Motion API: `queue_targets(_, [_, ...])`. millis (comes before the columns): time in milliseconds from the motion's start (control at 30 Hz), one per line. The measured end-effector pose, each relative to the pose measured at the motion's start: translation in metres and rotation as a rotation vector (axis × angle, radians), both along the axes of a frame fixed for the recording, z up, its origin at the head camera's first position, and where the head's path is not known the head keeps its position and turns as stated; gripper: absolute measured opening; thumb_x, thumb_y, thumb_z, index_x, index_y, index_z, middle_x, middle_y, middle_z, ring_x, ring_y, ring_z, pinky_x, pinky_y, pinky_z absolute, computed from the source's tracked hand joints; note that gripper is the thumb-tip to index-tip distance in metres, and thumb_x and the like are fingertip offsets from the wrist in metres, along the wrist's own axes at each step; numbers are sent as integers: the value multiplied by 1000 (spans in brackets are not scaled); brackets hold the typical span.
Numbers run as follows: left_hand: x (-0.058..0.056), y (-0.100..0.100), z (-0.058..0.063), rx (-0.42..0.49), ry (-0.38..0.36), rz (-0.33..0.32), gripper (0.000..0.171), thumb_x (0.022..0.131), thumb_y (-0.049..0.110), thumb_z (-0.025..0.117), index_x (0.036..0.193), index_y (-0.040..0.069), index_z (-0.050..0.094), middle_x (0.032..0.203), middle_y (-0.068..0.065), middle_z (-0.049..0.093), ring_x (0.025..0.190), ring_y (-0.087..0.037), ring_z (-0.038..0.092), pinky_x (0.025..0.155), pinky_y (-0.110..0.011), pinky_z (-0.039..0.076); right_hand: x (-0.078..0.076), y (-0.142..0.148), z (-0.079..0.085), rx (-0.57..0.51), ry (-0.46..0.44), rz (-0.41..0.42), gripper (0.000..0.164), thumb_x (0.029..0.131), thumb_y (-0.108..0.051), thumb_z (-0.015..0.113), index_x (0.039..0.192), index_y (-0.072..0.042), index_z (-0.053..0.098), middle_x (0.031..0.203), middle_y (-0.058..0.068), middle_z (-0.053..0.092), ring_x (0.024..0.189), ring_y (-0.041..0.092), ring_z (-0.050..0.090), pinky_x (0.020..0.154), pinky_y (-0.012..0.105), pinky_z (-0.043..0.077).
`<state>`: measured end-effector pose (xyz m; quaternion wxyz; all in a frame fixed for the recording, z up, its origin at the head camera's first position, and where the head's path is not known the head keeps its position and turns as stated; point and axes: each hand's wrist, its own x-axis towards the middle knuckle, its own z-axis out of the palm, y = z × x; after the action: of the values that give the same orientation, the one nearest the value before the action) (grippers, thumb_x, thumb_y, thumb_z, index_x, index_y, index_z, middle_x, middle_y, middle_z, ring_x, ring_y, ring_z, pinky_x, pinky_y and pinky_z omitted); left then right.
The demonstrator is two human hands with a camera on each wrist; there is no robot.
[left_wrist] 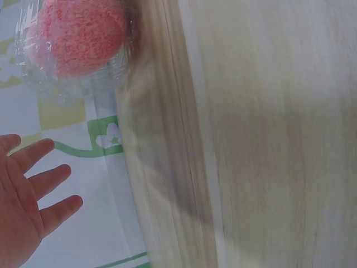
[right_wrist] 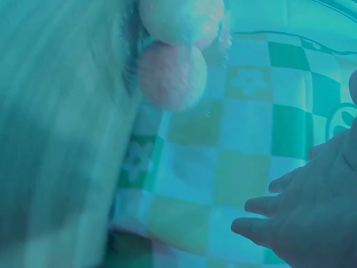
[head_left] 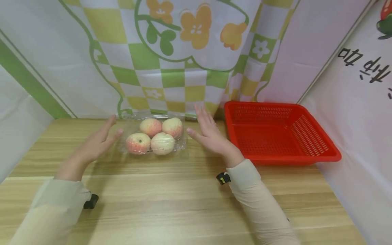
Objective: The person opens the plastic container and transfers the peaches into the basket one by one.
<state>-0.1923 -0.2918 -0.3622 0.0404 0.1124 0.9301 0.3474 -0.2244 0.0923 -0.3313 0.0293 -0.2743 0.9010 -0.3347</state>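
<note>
Several pink-and-cream peaches (head_left: 163, 143) sit in a clear plastic box (head_left: 181, 144) at the back of the table. My left hand (head_left: 95, 144) is just left of the box, fingers spread and straight, holding nothing. On the other side, my right hand (head_left: 211, 135) is held up with straight fingers, between the box and a red plastic basket (head_left: 284, 159). In the left wrist view one reddish peach (left_wrist: 83, 36) shows through the plastic, above the left fingers. The right wrist view, tinted blue, has two peaches (right_wrist: 173, 75) beyond the right hand (right_wrist: 312, 206).
The red basket has slotted walls and stands at the right back of the wooden table (head_left: 159, 204). A green-and-yellow checked curtain (head_left: 174, 78) hangs right behind the box. White wall sheets (head_left: 352, 112) flank the table.
</note>
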Motion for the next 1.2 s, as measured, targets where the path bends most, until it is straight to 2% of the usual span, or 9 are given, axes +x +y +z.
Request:
queue_targets(133, [2,2,-4,-1,-32,-1,76,106,48,33,158,16,-14,164,-28,3,146,-58,7,112,-74,10,-1,-10,-17,-79,-64,50,80,104,-36,47,159,-12,-6,167,14,-10,155,34,-10,123,55,-3])
queue_targets(300, [2,5,-6,-6,-76,5,78,106,51,32,158,13,-13,164,-29,7,144,-60,10,108,-77,13,-5,-16,-38,-170,-174,80,80,104,-32,47,159,-10,-7,168,12,-9,155,31,-9,123,53,0])
queue_targets(533, [-2,7,-14,-14,-107,7,79,105,52,31,158,7,-8,161,-33,12,143,-61,12,107,-77,14,-10,-21,-62,-264,-328,89,85,103,-29,51,158,-13,-12,168,14,-12,155,30,-6,123,51,3])
queue_targets(733, [-2,10,-20,-3,-138,-7,79,106,51,29,157,6,-10,159,-36,16,138,-62,25,105,-76,21,-7,-26,-71,-323,-457,55,91,101,-33,57,158,-23,-13,169,11,-8,155,27,-3,124,51,6])
queue_targets(867, [-2,11,-20,3,-152,-8,79,106,52,29,158,8,-11,159,-36,18,138,-62,25,105,-76,23,-6,-29,-74,-388,-497,45,92,99,-33,60,159,-28,-10,169,7,-3,155,24,0,123,52,8])
queue_targets(1000, [-2,13,-18,-12,-157,-2,80,105,54,30,158,9,-10,158,-35,21,139,-63,22,105,-76,22,-9,-32,-76,-445,-500,77,92,99,-25,62,159,-28,-8,169,5,-2,155,24,2,124,51,10])
queue_targets(1200, [-4,15,-16,8,-162,-12,80,105,53,33,158,9,-8,156,-35,27,140,-61,23,106,-75,23,-13,-36,-79,-468,-506,95,94,98,-21,63,159,-30,-7,169,1,-3,155,21,-1,124,48,7])
